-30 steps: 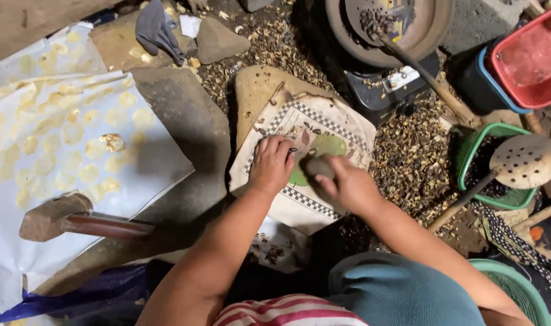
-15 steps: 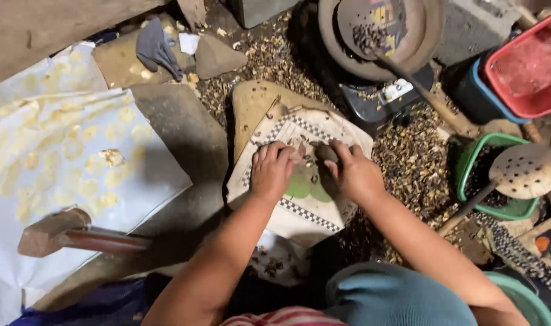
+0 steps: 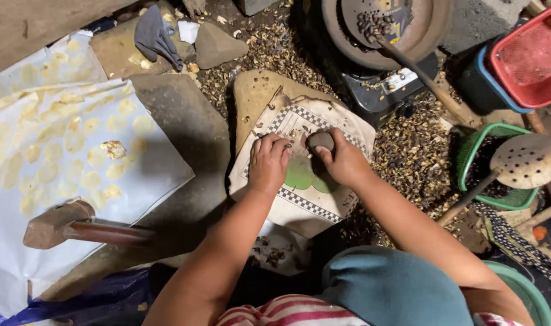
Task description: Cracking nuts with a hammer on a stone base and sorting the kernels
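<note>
Small grey stone [image 3: 320, 141] sits on the checker-edged sack [image 3: 299, 199], gripped from the right by the right hand [image 3: 343, 162], fingers curled round it. Left hand [image 3: 268, 163] just left of it, palm down on the sack, fingertips bent at dark seeds [image 3: 290, 145]. Sack lies over a flat rock [image 3: 254, 93]. Husk litter right, mallet [image 3: 76, 223] on the white sheet [image 3: 58, 151] far left.

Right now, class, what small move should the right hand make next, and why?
Probably bring the stone down onto the seeds by the left hand. The right hand grips the stone over the sack, and the left fingertips rest beside it.
</note>
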